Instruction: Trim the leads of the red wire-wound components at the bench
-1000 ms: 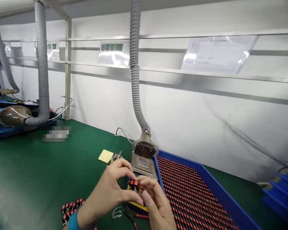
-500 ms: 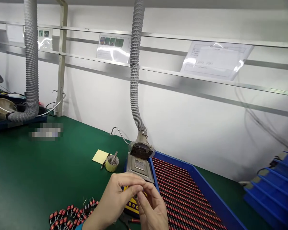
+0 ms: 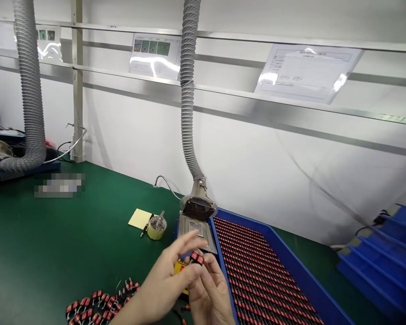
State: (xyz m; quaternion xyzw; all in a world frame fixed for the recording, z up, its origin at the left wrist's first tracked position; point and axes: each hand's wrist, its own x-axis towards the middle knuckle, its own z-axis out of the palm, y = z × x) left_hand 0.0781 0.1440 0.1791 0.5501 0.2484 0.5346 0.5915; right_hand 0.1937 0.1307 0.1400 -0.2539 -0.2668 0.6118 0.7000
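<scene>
A small red-and-black coil (image 3: 196, 258) shows between my fingertips, in front of the metal-topped unit. My right hand (image 3: 211, 291) pinches it from the right with thumb and fingers. The thumb of my left hand (image 3: 167, 277) presses at its lower left side, while the upper fingers of that hand stretch out above it. On the green table, to the left of my forearm, lies a loose heap of similar coils (image 3: 96, 307) with bent wire leads. Beside my hands, on the right, a blue tray (image 3: 287, 257) holds many rows of such coils.
A grey fume hose (image 3: 188, 90) hangs down to a hood over a metal-topped unit (image 3: 203, 232). Left of it are a tin (image 3: 157, 228), a pen and a yellow notepad (image 3: 140, 219). Pliers (image 3: 181, 311) lie below my hands. Stacked blue trays (image 3: 385, 253) stand at the right.
The coil, hidden by my fingers before, is now visible. My left fingers have lifted and spread away from it. The view has shifted slightly.
</scene>
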